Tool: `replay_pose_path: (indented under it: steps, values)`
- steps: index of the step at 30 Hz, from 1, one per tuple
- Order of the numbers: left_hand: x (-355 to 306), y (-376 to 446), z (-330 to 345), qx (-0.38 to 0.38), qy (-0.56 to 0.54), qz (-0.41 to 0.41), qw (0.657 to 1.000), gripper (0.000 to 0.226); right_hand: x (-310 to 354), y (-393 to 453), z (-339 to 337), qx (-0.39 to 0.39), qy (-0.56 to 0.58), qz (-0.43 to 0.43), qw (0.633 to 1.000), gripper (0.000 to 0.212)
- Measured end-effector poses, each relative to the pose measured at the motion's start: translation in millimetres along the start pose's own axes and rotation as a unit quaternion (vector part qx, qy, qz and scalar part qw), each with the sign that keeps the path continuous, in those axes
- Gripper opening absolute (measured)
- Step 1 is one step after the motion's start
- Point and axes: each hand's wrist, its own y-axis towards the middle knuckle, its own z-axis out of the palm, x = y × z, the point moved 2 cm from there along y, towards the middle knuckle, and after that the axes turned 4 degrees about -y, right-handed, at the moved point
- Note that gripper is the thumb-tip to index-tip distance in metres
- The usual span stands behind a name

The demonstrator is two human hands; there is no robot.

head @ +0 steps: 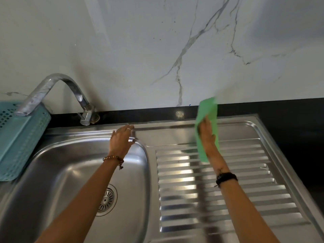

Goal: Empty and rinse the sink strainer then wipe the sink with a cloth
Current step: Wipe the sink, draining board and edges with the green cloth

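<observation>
The stainless steel sink (57, 165) has its round strainer (106, 200) seated in the drain, partly hidden by my left forearm. My right hand (206, 132) presses flat on a green cloth (207, 111) at the far end of the ribbed draining board (245, 190); the cloth's far edge lifts against the dark back strip. My left hand (121, 137) rests with fingers spread on the sink's far rim, between the basin and the draining board, holding nothing.
A curved metal tap (57, 88) rises from the back edge at the left, its spout over a teal plastic basket (19, 137) standing on the sink's left rim. A white marbled wall (157, 50) stands behind. Dark countertop (298, 128) borders the right side.
</observation>
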Motion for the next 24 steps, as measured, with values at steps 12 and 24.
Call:
replay_pose_path:
  steps: [12,24]
  values:
    - [13.3,19.6,4.6,-0.048,0.021,0.021,0.998,0.060,-3.5,9.9,108.2,0.035,-0.370,-0.058,0.927,0.084]
    - [3.7,15.0,4.2,-0.072,0.056,0.021,0.996,0.052,34.9,10.6,150.5,0.079,-0.375,-0.215,0.898,0.055]
